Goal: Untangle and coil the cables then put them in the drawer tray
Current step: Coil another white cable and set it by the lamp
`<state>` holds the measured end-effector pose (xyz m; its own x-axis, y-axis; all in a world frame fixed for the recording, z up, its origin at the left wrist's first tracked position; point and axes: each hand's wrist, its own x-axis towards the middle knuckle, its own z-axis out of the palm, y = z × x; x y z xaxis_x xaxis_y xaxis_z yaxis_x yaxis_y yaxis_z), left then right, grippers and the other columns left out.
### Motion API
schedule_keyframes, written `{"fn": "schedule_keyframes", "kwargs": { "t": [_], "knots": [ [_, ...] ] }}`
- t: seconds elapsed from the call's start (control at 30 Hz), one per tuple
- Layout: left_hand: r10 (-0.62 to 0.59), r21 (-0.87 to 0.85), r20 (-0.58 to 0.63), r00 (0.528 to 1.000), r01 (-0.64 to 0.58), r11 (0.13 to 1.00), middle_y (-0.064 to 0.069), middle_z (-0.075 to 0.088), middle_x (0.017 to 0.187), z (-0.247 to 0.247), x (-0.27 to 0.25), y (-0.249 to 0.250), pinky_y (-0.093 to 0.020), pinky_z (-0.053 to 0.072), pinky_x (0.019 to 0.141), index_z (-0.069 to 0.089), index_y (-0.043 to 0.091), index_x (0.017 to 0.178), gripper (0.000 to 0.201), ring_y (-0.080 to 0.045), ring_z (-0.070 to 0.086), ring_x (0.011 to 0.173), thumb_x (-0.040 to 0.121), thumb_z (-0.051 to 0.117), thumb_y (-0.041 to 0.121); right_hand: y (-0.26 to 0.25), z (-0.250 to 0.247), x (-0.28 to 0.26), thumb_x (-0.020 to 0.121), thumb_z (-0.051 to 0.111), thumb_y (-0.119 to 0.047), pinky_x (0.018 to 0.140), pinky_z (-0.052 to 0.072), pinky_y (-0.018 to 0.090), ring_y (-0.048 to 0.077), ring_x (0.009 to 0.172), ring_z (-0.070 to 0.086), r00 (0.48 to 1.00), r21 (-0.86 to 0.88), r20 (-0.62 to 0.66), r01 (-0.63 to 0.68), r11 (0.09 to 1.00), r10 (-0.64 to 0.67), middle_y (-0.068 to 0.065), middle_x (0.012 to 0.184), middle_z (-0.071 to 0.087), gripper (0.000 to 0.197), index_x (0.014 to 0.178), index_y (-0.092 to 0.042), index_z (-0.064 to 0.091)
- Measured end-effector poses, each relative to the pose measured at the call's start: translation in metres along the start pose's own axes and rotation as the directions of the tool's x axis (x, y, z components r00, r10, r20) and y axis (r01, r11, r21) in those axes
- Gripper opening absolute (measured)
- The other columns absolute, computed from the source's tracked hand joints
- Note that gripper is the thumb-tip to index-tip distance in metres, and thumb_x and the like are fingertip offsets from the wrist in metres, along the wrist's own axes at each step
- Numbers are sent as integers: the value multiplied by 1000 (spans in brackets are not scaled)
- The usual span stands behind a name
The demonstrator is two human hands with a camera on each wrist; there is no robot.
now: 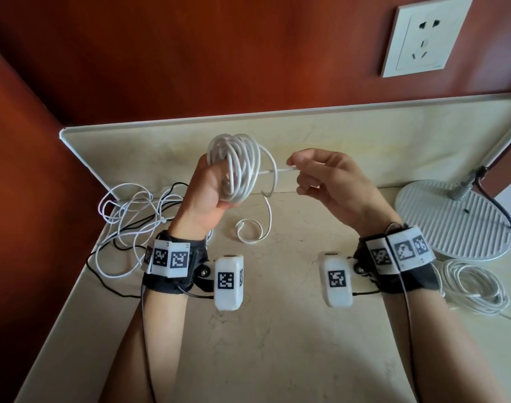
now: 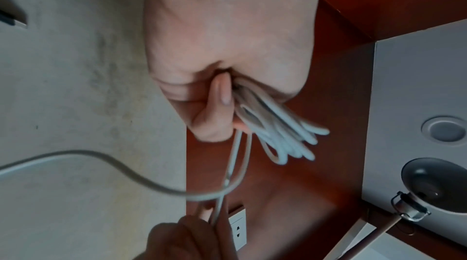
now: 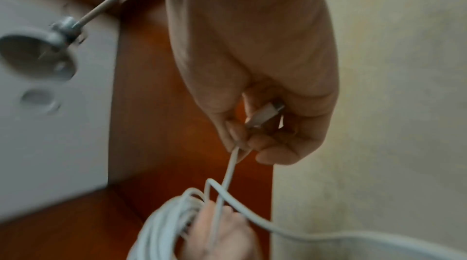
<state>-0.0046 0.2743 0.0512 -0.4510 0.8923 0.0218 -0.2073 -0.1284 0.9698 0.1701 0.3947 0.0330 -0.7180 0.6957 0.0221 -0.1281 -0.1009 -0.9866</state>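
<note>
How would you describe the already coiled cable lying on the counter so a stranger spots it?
Find the round ribbed lamp base at the counter's right. Just in front of it lies the coiled white cable, untouched; unlike the tangled pile at left, it is neatly looped.

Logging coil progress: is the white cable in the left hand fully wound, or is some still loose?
Not fully. The left hand grips the white coil, the right hand pinches its connector end, and a loose tail still lies on the counter.

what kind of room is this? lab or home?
Probably a home or hotel room, not a lab: a marble-look counter set against wood-panelled walls, a wall socket, and a lamp base. Only loose cables lie on it.
</note>
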Motion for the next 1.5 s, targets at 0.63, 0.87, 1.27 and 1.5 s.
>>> {"fn": "schedule_keyframes", "kwargs": {
  "t": [0.63, 0.87, 1.27, 1.5],
  "knots": [
    [388, 859, -90, 917, -126, 496, 6, 62, 74, -4, 8, -24, -26, 39, 52, 57, 15, 91, 6, -7, 56, 64, 95, 59, 12, 1, 29, -9, 102, 63, -29, 85, 49, 24, 6, 109, 52, 887, -496, 297, 459, 737, -353, 3, 109, 51, 16, 94, -22, 75],
    [314, 788, 56, 948, -235, 569, 9, 63, 77, 5, 1, -14, -16, 39, 58, 58, 15, 97, 24, 1, 56, 67, 85, 57, -6, 3, 29, -9, 96, 74, -27, 86, 59, 45, 22, 101, 69, 907, -487, 209, 422, 765, -366, 7, 105, 72, 18, 91, -10, 77],
    [440, 777, 103, 892, -348, 524, 8, 66, 83, 19, -3, -13, -23, 46, 64, 62, 11, 104, 20, -8, 59, 72, 87, 66, -1, 2, 29, -9, 87, 84, -16, 79, 63, 34, 12, 91, 75, 906, -476, -32, 358, 803, -423, -6, 103, 79, 7, 87, -8, 83],
    [464, 818, 107, 879, -344, 461, 6, 67, 81, 14, -3, -9, -36, 49, 64, 61, 13, 101, 20, -12, 60, 70, 85, 73, 11, 5, 29, -7, 87, 85, -20, 85, 62, 37, 5, 93, 75, 932, -486, -37, 299, 821, -362, -3, 97, 80, 16, 79, -8, 78]
  ]
}}
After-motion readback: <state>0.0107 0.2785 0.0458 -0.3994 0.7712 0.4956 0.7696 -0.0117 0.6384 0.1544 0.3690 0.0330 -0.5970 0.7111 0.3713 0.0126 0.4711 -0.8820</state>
